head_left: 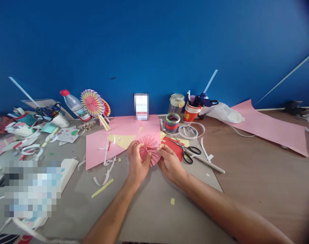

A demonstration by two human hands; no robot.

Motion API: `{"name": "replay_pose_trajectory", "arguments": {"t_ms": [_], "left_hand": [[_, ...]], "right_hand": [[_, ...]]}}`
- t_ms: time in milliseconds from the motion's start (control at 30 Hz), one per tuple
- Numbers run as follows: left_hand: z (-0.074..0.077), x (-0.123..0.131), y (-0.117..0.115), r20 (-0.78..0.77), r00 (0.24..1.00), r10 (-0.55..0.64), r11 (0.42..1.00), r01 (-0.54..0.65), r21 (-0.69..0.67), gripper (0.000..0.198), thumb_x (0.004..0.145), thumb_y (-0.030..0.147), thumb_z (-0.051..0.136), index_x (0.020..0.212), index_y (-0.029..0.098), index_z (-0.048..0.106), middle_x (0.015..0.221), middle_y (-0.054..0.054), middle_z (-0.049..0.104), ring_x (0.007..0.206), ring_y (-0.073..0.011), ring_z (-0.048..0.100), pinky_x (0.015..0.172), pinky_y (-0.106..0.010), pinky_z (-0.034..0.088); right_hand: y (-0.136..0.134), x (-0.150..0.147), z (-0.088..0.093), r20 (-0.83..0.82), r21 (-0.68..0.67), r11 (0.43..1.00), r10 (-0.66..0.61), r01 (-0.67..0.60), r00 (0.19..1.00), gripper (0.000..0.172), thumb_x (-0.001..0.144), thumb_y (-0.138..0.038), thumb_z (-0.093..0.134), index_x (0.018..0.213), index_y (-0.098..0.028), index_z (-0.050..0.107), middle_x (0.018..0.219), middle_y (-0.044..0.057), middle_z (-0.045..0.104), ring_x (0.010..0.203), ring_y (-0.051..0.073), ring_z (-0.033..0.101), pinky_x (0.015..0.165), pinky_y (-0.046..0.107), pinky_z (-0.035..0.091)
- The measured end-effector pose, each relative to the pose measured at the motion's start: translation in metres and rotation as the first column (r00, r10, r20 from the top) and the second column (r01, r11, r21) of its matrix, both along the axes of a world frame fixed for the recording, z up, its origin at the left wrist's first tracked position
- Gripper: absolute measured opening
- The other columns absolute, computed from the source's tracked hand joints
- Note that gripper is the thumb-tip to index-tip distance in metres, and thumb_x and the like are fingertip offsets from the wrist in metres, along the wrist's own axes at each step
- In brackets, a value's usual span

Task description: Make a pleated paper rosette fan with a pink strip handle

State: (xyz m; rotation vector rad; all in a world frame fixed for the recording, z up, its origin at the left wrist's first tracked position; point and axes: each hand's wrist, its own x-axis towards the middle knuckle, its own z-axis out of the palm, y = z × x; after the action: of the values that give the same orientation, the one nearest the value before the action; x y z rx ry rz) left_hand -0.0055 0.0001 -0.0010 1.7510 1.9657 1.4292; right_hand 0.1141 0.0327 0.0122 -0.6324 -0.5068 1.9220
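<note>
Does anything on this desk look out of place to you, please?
Curled white strips and a yellow strip lie scattered near the left hand, like stray offcuts. The pink sheet at right looks askew, its far corner apparently raised against the blue wall.

The left forearm (111, 211) and the right forearm (215, 201) were bare, smooth in outline and broadest near the bottom edge of the view, with a longer stretch of the right one showing. Each narrowed evenly to a slimmer, bare wrist (133, 183). The left hand (140, 162) and the right hand (171, 164) were bare too, with slim, round-tipped fingers (132, 147), the nails too small to make out clearly.
</note>
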Motion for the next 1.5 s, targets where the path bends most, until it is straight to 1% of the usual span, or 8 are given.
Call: {"name": "replay_pose_trajectory", "arguments": {"t_ms": [100,167,300,400,600,867,1233,1500], "left_hand": [[0.004,-0.003,-0.001,0.17,0.985,0.022,0.998,-0.032,0.055,0.053,0.079,0.032,0.062,0.126,0.02,0.041,0.134,-0.015,0.039,0.13,-0.028,0.035,0.108,-0.046,0.03],[0.009,-0.006,-0.001,0.443,0.896,-0.002,1.0,-0.007,0.018,0.063,0.079,0.037,0.064,0.132,0.022,0.035,0.135,-0.014,0.043,0.127,-0.027,0.042,0.104,-0.044,0.035],[0.02,-0.009,-0.001,0.889,0.433,-0.147,0.945,0.328,-0.003,0.058,0.074,0.04,0.069,0.124,0.019,0.049,0.117,-0.013,0.062,0.108,-0.0272,0.06,0.091,-0.039,0.047],[0.024,-0.008,-0.001,0.966,0.22,-0.137,0.89,0.455,0.023,0.045,0.067,0.033,0.076,0.105,0.013,0.063,0.105,-0.014,0.069,0.103,-0.029,0.063,0.088,-0.038,0.049],[0.019,-0.006,0.0,0.997,0.049,-0.066,0.889,0.457,0.037,0.037,0.069,0.026,0.075,0.103,0.013,0.066,0.103,-0.012,0.071,0.101,-0.0285,0.065,0.09,-0.039,0.049],[0.016,-0.005,0.0,0.993,0.021,-0.115,0.877,0.472,0.092,0.044,0.074,0.023,0.07,0.116,0.014,0.061,0.107,-0.011,0.07,0.104,-0.0275,0.064,0.094,-0.04,0.047],[0.012,-0.005,0.0,0.999,-0.021,-0.042,0.88,0.473,0.047,0.046,0.072,0.023,0.07,0.116,0.012,0.061,0.102,-0.011,0.071,0.1,-0.027,0.065,0.093,-0.04,0.047],[0.02,-0.015,0.0,0.981,0.066,-0.185,0.846,0.518,0.125,0.04,0.077,0.031,0.066,0.114,0.017,0.061,0.11,-0.011,0.067,0.107,-0.0269,0.06,0.094,-0.04,0.044]], "right_hand": [[0.003,0.003,0.002,-0.037,0.004,1.0,0.008,-0.007,0.999,0.021,0.065,-0.019,0.073,0.069,-0.021,0.053,0.066,-0.006,0.057,0.061,0.011,0.052,0.062,0.025,0.042],[0.006,0.005,0.002,-0.036,0.02,1.0,-0.004,0.005,0.999,0.02,0.065,-0.02,0.072,0.069,-0.022,0.053,0.066,-0.006,0.057,0.061,0.012,0.052,0.062,0.026,0.041],[0.011,0.006,0.0,0.018,0.036,0.999,-0.026,0.025,0.999,0.019,0.064,-0.024,0.071,0.069,-0.022,0.053,0.064,-0.005,0.056,0.062,0.013,0.052,0.063,0.027,0.042],[0.01,0.005,0.001,0.048,0.06,0.997,-0.06,0.057,0.997,0.022,0.063,-0.027,0.072,0.067,-0.022,0.051,0.067,-0.003,0.057,0.066,0.015,0.054,0.066,0.028,0.043],[0.01,0.003,0.001,0.176,0.121,0.993,-0.039,0.018,0.984,0.025,0.064,-0.034,0.07,0.07,-0.023,0.049,0.07,-0.001,0.057,0.07,0.018,0.054,0.063,0.029,0.042],[0.015,0.004,-0.007,0.145,0.077,0.997,-0.033,0.022,0.989,0.028,0.062,-0.034,0.072,0.071,-0.023,0.048,0.069,-0.003,0.056,0.069,0.016,0.053,0.061,0.028,0.041],[0.017,0.006,-0.001,0.135,0.078,0.996,0.02,-0.031,0.991,0.025,0.061,-0.03,0.071,0.068,-0.023,0.048,0.066,-0.003,0.055,0.063,0.016,0.053,0.059,0.029,0.04],[0.022,0.013,0.0,0.142,0.085,0.996,-0.034,0.022,0.989,0.024,0.062,-0.03,0.072,0.068,-0.022,0.05,0.064,-0.005,0.053,0.059,0.012,0.047,0.06,0.026,0.037]]}}
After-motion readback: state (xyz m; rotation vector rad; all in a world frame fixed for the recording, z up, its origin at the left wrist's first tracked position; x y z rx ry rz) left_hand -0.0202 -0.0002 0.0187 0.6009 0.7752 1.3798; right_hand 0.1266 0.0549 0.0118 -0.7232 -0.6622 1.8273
